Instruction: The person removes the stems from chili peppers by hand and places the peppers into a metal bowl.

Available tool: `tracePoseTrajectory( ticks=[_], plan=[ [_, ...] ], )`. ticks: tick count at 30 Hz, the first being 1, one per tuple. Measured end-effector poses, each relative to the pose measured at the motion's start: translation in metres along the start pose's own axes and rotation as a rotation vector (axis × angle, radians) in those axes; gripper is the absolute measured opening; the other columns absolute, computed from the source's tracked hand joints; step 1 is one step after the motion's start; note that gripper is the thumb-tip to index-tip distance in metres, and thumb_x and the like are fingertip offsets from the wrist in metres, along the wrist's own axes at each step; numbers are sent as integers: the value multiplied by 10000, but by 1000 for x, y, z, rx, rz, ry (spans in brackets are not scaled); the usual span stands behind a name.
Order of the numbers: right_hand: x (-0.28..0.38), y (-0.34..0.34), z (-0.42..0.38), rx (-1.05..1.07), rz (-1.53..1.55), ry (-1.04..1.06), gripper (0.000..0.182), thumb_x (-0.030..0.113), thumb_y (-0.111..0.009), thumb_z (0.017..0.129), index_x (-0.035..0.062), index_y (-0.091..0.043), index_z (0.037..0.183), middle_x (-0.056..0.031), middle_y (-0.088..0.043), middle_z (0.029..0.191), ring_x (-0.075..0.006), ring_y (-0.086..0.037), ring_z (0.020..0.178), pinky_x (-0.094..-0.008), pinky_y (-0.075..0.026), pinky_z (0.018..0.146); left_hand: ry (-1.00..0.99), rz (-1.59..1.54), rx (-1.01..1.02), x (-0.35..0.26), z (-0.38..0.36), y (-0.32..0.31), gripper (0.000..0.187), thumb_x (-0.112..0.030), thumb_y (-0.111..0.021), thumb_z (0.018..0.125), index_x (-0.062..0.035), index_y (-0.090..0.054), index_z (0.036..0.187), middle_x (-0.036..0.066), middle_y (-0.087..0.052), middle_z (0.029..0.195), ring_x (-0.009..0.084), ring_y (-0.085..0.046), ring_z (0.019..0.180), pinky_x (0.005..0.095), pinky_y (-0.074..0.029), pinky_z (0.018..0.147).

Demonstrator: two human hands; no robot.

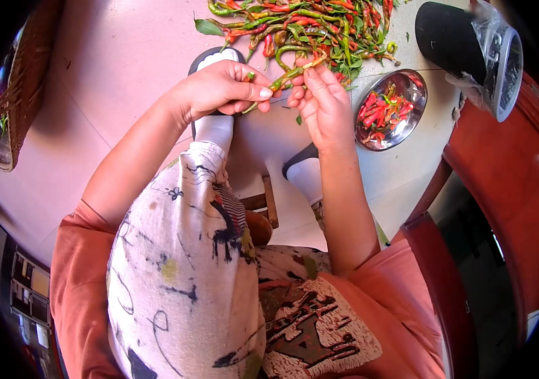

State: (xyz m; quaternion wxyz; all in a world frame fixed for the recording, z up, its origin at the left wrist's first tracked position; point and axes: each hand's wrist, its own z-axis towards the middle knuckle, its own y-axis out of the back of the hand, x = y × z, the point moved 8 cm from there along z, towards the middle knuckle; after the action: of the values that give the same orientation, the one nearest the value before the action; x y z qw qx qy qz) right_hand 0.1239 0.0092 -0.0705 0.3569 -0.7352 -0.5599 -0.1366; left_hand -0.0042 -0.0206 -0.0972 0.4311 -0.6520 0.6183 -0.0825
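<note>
Between both hands stretches a green-brown chili pepper [287, 78]. My left hand [228, 87] pinches its lower end between thumb and fingers, and a short green piece [249, 77] pokes out by the index finger. Closed on the stem end of the same pepper is my right hand [321, 101]. Just beyond the hands lies a heap of red and green chili peppers [307, 25] with leaves, on the floor. Right of my right hand, a steel bowl [420, 114] holds red pepper pieces [383, 112].
A black bin [449, 38] with a clear plastic liner stands at the upper right. Reddish wooden furniture [497, 151] fills the right side. A woven basket [26, 95] is at the left edge. My feet in dark slippers [301, 158] rest on the tiled floor [124, 38].
</note>
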Motion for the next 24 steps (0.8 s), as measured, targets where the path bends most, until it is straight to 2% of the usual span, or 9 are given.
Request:
tracePoseTrajectory(
  ticks=[1, 4, 10, 14, 15, 16, 18, 21, 24],
  plan=[
    [2, -1, 1, 47, 1, 12, 172, 117, -543, 881, 26, -553, 1026, -36, -565, 764, -95, -531, 628, -242, -470, 592, -7, -12, 11, -1, -2, 0, 204, -169, -635, 824, -6, -629, 948, 46, -641, 730, 5, -406, 452, 148, -257, 377],
    [10, -7, -2, 93, -114, 36, 173, 79, -552, 862, 14, -549, 1023, -46, -575, 791, -91, -543, 656, -237, -472, 600, -17, -10, 18, -2, -3, -1, 224, -160, -610, 836, 6, -624, 985, 41, -629, 702, 5, -392, 446, 150, -242, 371],
    [18, -8, 0, 196, -388, -7, 189, 59, -587, 829, 0, -548, 1003, -40, -581, 781, -82, -545, 643, -213, -464, 600, 23, -63, 93, 0, -9, -1, 255, -138, -566, 851, 34, -613, 1032, 41, -614, 674, 7, -367, 425, 160, -204, 349],
    [20, -20, 3, 276, -404, -8, 189, 49, -596, 821, -4, -547, 996, -32, -579, 760, -79, -540, 623, -204, -458, 586, 41, -85, 148, 0, -10, -3, 249, -146, -569, 852, 41, -614, 1011, 42, -606, 671, 6, -371, 423, 158, -205, 353],
    [14, -22, 3, 299, -453, -63, 190, 50, -598, 820, -5, -548, 995, -33, -581, 764, -78, -539, 622, -203, -458, 583, 42, -85, 147, 0, -10, -3, 249, -146, -569, 852, 41, -614, 1011, 42, -606, 671, 6, -371, 423, 158, -205, 353],
    [8, -24, 2, 322, -502, -117, 190, 51, -600, 820, -7, -549, 994, -35, -583, 767, -78, -539, 621, -202, -458, 581, 25, -65, 131, 0, -9, -3, 225, -146, -584, 846, 25, -620, 988, 35, -605, 679, 4, -379, 435, 154, -218, 365],
    [3, -22, 5, 281, -472, -77, 190, 54, -599, 821, -8, -550, 994, -42, -588, 775, -78, -540, 622, -204, -461, 578, 7, -43, 114, -1, -6, -3, 201, -145, -598, 840, 10, -626, 964, 27, -603, 686, 1, -386, 448, 150, -232, 377],
    [-9, -15, 6, 186, -418, -44, 209, 57, -591, 825, -16, -548, 1016, -55, -594, 778, -86, -548, 628, -211, -467, 574, -171, 256, -132, -7, 2, 13, 160, -129, -662, 794, -14, -644, 905, 3, -599, 676, 34, -486, 558, 193, -390, 497],
    [-14, -9, 6, 111, -391, -44, 223, 53, -579, 829, -24, -544, 1035, -63, -597, 779, -92, -556, 637, -217, -473, 568, -213, 377, -195, -11, 1, 16, 164, -130, -667, 789, 4, -643, 882, 3, -591, 653, 59, -509, 571, 217, -418, 519]
  ],
)
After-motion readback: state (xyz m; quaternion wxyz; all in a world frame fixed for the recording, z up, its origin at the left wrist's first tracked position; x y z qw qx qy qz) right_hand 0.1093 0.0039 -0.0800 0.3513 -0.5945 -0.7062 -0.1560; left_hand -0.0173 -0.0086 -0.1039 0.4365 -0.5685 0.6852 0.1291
